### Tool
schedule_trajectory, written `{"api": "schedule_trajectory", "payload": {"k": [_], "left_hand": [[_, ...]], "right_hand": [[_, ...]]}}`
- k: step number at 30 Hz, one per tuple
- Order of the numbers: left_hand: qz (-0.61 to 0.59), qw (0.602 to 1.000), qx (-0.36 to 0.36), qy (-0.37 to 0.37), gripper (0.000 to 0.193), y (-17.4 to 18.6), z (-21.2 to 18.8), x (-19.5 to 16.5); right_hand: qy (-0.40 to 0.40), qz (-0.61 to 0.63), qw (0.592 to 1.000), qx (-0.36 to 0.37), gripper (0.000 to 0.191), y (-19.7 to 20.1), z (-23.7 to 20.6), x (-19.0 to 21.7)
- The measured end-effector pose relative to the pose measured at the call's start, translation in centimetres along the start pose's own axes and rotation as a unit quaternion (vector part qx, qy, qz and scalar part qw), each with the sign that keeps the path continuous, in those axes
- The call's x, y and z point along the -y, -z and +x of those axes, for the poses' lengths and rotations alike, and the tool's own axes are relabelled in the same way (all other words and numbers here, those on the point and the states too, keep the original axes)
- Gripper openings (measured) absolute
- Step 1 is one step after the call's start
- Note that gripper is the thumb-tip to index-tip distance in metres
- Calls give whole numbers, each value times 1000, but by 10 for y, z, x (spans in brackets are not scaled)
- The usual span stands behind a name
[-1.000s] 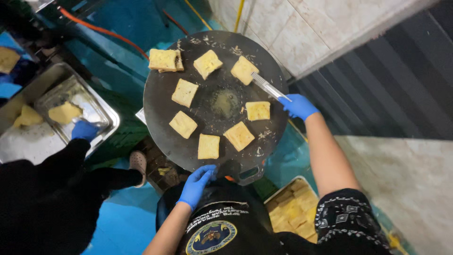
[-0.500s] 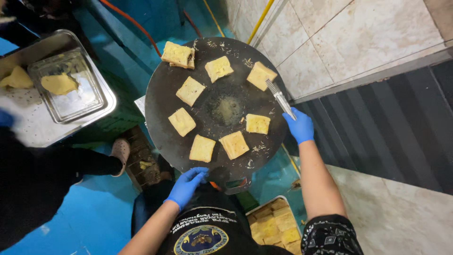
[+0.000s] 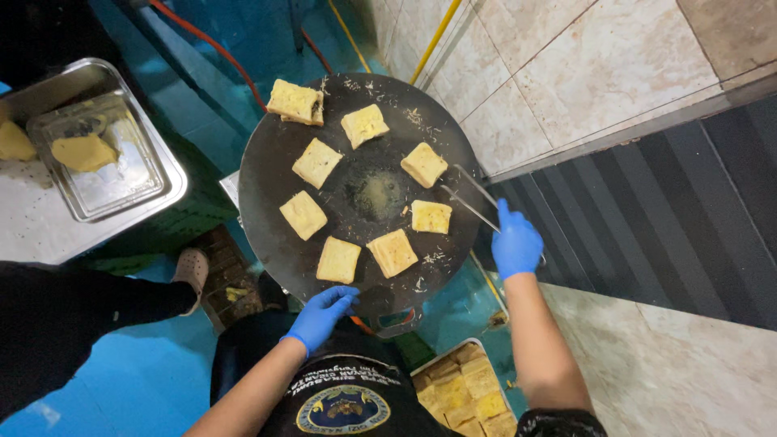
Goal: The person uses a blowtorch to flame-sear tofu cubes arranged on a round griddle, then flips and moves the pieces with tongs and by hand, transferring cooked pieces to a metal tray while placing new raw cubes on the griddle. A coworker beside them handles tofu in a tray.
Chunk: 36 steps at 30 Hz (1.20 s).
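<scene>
Your right hand (image 3: 516,243) is clamped on the metal tongs (image 3: 472,198); keep their tips low beside the square (image 3: 430,216). Your left hand (image 3: 322,314), fingers seemingly loose, steadies the griddle (image 3: 267,174).

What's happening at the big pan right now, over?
Right hand holds metal tongs, open, beside a toast square. Left hand rests on the pan rim, near edge. Eight squares on the pan. Nothing in the way.

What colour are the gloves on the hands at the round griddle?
Blue. Both the left hand and the right hand wear them, seen in the head view.
</scene>
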<state>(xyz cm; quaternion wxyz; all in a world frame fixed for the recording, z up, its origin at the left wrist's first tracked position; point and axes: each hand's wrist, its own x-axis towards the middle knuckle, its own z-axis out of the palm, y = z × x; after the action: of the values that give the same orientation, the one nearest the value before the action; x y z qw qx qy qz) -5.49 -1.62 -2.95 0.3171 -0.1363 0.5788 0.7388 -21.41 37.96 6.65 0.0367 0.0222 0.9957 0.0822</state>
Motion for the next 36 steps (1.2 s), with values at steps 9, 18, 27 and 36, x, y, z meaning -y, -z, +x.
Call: {"api": "schedule_trajectory", "payload": {"k": [9, 18, 27, 36], "left_hand": [[8, 1000, -23, 6, 31, 18, -6, 1], [-66, 996, -61, -11, 32, 50, -34, -5], [-23, 992, -120, 20, 31, 84, -55, -28], [-9, 997, -79, 18, 31, 89, -51, -48]], "right_hand": [[-104, 700, 675, 210, 47, -28, 0, 84], [-130, 650, 671, 333, 38, -41, 89, 159], [-139, 721, 623, 271, 35, -28, 95, 192], [0, 298, 945, -136, 46, -29, 84, 156]]}}
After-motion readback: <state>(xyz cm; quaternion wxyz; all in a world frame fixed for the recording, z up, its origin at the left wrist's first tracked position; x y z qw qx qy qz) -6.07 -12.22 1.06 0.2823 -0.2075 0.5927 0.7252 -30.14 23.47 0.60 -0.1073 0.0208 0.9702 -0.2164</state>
